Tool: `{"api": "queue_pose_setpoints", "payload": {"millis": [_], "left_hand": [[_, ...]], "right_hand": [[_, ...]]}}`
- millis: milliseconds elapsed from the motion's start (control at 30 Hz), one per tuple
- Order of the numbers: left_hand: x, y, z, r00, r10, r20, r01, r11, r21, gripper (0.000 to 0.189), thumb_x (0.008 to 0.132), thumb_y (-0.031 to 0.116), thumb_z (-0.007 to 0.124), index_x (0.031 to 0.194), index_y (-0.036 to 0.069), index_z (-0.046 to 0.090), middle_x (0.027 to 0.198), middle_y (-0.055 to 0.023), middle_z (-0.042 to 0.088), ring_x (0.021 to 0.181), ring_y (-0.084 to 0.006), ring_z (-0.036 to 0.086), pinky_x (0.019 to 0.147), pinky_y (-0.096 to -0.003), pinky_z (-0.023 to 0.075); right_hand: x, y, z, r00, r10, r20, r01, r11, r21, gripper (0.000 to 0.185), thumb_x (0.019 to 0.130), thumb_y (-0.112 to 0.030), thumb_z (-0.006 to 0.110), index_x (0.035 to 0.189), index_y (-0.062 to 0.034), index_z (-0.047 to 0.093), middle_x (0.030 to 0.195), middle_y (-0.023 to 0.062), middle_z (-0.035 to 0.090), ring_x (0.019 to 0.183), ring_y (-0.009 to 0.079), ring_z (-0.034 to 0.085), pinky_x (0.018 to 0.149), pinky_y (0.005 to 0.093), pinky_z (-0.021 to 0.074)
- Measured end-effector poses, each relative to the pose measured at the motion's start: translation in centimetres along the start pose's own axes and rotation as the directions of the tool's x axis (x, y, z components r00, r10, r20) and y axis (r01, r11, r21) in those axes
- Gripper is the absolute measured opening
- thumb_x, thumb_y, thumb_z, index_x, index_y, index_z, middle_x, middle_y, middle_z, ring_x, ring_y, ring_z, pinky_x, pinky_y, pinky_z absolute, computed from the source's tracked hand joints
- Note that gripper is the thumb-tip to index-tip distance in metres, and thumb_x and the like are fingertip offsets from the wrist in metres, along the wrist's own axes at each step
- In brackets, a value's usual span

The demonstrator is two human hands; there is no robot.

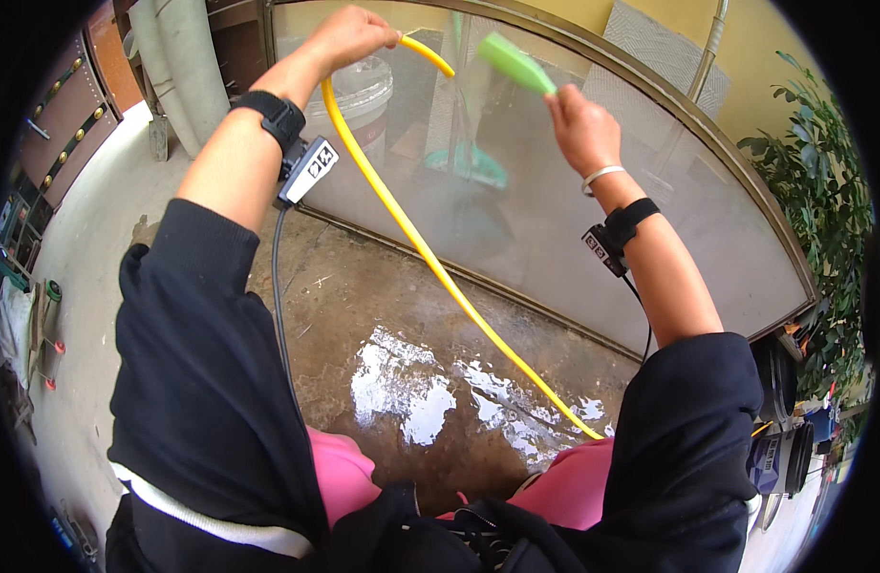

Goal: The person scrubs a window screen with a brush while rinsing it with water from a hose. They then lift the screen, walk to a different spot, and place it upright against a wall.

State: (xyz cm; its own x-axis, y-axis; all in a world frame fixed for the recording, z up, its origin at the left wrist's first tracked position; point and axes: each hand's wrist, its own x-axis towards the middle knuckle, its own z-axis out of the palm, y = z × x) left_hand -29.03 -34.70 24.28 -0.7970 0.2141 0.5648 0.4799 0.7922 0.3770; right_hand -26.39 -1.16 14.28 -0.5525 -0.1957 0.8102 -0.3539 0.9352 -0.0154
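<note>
My left hand grips a yellow hose near its free end, which points right towards a large framed glass panel. From that hand the hose hangs down and runs to the lower right, beside my pink-clad leg. A light green brush, blurred, is held by its handle in my right hand, in front of the panel's upper part. Its bristles cannot be made out. The panel leans upright on its long lower edge and looks wet or hazy.
Water puddles lie on the concrete floor. Behind the glass show a white bucket and a teal broom. A leafy plant grows at the right, with a dark paint bucket below. Rolled material stands at the upper left.
</note>
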Motion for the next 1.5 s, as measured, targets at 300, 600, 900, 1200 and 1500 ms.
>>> {"api": "queue_pose_setpoints", "payload": {"millis": [300,600,900,1200,1500], "left_hand": [[5.3,3.2,-2.2,0.996,0.048,0.077,-0.069,0.952,0.299,0.039,0.079,0.044,0.066,0.1,0.012,0.075,0.098,-0.0133,0.072,0.096,-0.0296,0.067,0.087,-0.0393,0.0506],[6.1,0.5,-1.2,0.988,0.152,-0.001,-0.147,0.954,0.26,0.036,0.085,0.043,0.063,0.093,0.011,0.074,0.086,-0.015,0.071,0.084,-0.0313,0.068,0.075,-0.0421,0.0525],[6.5,-3.4,-0.1,0.928,0.364,-0.075,-0.352,0.925,0.141,0.034,0.09,0.039,0.062,0.083,0.007,0.07,0.076,-0.0154,0.068,0.071,-0.0306,0.066,0.065,-0.041,0.0499],[5.8,-5.6,0.0,0.932,0.359,-0.058,-0.356,0.933,0.053,0.031,0.089,0.036,0.066,0.083,0.005,0.07,0.069,-0.0146,0.065,0.062,-0.0245,0.061,0.058,-0.0385,0.0467],[2.3,-8.1,0.7,0.941,0.336,0.049,-0.339,0.937,0.089,0.031,0.09,0.032,0.066,0.085,0.002,0.069,0.072,-0.0214,0.064,0.066,-0.0235,0.065,0.061,-0.0405,0.048]], "right_hand": [[1.3,1.1,-1.3,0.999,-0.026,0.028,0.027,0.998,-0.047,0.028,0.096,-0.036,0.054,0.085,-0.0109,0.053,0.067,0.0135,0.063,0.064,0.038,0.062,0.054,0.049,0.0478],[1.0,-0.8,-0.7,0.973,-0.084,0.215,0.108,0.989,-0.102,0.028,0.097,-0.036,0.052,0.086,-0.0104,0.052,0.066,0.0153,0.063,0.064,0.0393,0.062,0.054,0.0508,0.0472],[-5.5,-3.2,4.1,0.851,0.007,0.525,0.052,0.994,-0.099,0.027,0.096,-0.032,0.057,0.082,-0.0103,0.047,0.059,0.0146,0.058,0.055,0.0387,0.058,0.049,0.0492,0.0452],[-9.1,-1.6,9.2,0.99,0.033,0.139,-0.034,0.999,0.005,0.026,0.096,-0.031,0.057,0.082,-0.0113,0.046,0.058,0.0128,0.057,0.052,0.0364,0.058,0.045,0.0463,0.0449],[-17.0,-3.1,12.7,0.745,-0.126,0.655,0.254,0.961,-0.105,0.019,0.095,-0.028,0.053,0.087,-0.0114,0.05,0.069,0.0086,0.066,0.06,0.0313,0.066,0.051,0.044,0.0509]]}}
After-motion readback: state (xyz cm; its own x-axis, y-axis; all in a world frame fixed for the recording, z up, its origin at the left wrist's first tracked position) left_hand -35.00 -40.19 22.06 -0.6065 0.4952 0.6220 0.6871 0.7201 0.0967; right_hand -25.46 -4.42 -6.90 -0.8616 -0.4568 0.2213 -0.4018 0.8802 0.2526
